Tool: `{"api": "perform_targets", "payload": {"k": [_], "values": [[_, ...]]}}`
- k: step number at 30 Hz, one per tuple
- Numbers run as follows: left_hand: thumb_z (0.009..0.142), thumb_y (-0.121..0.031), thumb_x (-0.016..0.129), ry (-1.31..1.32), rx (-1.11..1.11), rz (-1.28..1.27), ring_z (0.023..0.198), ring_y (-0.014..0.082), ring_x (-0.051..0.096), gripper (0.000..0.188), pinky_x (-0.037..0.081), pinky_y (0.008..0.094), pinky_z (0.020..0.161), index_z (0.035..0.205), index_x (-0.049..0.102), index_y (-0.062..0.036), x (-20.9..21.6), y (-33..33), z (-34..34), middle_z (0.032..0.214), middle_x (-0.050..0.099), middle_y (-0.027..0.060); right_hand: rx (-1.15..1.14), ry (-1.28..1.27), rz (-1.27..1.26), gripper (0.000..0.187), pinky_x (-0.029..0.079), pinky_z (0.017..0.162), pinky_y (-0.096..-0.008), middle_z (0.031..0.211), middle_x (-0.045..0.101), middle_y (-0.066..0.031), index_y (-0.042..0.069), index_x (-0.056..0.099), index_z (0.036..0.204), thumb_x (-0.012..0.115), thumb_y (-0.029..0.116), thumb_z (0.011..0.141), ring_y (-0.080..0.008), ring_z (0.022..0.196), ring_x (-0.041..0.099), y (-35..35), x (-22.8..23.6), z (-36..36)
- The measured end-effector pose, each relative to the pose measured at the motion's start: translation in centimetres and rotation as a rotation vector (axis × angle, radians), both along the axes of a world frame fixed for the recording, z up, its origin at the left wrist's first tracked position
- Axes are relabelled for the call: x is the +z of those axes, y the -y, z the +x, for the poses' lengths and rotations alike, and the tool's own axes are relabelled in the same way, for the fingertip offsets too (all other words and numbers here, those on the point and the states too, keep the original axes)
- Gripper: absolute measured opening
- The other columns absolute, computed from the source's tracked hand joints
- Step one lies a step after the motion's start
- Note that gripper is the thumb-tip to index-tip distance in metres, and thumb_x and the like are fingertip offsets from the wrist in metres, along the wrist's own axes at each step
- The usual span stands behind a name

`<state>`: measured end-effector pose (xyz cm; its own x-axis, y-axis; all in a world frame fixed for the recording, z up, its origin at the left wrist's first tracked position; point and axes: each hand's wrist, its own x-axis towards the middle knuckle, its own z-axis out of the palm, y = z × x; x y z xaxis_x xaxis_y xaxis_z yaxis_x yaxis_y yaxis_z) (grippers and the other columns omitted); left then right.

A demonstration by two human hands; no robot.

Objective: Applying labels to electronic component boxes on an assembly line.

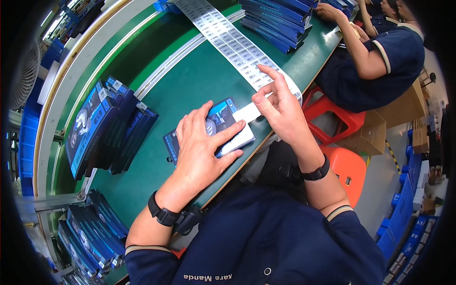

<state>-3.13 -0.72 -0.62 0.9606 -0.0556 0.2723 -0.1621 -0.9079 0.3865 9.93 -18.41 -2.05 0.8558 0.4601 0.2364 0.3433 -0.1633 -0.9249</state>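
My left hand lies with fingers spread over a flat blue printed box, pressing it against the green table. Its thumb and index finger rest by the box's pale near edge. A blank white label strip stretches from the box's right end to my right hand. There the thumb and a bent finger close around the strip, while the index finger points out above. Beside that hand runs a long band of printed labels, curling over at its near end. Part of the box is hidden under my left hand.
Blue boxes stand in a group at the left, with more boxes below. Another stack rises at the far right of the table. A co-worker sits beyond red stools. Cardboard boxes stand on the floor.
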Motion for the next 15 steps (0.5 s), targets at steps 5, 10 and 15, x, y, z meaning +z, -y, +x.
{"api": "perform_targets", "payload": {"k": [5, 10, 15], "values": [[0.067, -0.030, 0.089, 0.079, -0.008, -0.033, 0.134, 0.0410, 0.041, 0.063, 0.029, 0.0514, 0.111, 0.126, 0.070, -0.0335, 0.6, 0.4, -0.1, 0.150, 0.040, 0.0225, 0.172, -0.261, 0.130, 0.058, 0.044, 0.070, -0.0202, 0.082, 0.058, -0.0010, 0.005, 0.037, 0.148, 0.064, 0.017, 0.098, -0.0049, 0.072, 0.054, -0.5, 0.6, -0.6], [0.065, -0.034, 0.088, 0.243, -0.001, -0.096, 0.131, 0.0432, 0.041, 0.057, 0.029, 0.0533, 0.109, 0.121, 0.074, -0.0325, 1.2, 0.7, -0.5, 0.149, 0.039, 0.0262, 0.233, -0.387, 0.594, 0.054, 0.044, 0.073, -0.0200, 0.080, 0.053, 0.0021, 0.007, 0.035, 0.148, 0.055, 0.000, 0.098, -0.0032, 0.076, 0.053, -1.8, 1.8, -2.2], [0.064, -0.033, 0.089, 0.283, -0.004, -0.084, 0.132, 0.0423, 0.041, 0.058, 0.029, 0.0556, 0.109, 0.120, 0.074, -0.0309, 1.5, 1.3, -0.6, 0.149, 0.039, 0.0259, 0.227, -0.399, 0.625, 0.059, 0.043, 0.073, -0.0190, 0.080, 0.052, 0.0020, 0.009, 0.031, 0.152, 0.051, -0.003, 0.098, -0.0026, 0.076, 0.051, -1.7, 1.7, -2.6]]}}
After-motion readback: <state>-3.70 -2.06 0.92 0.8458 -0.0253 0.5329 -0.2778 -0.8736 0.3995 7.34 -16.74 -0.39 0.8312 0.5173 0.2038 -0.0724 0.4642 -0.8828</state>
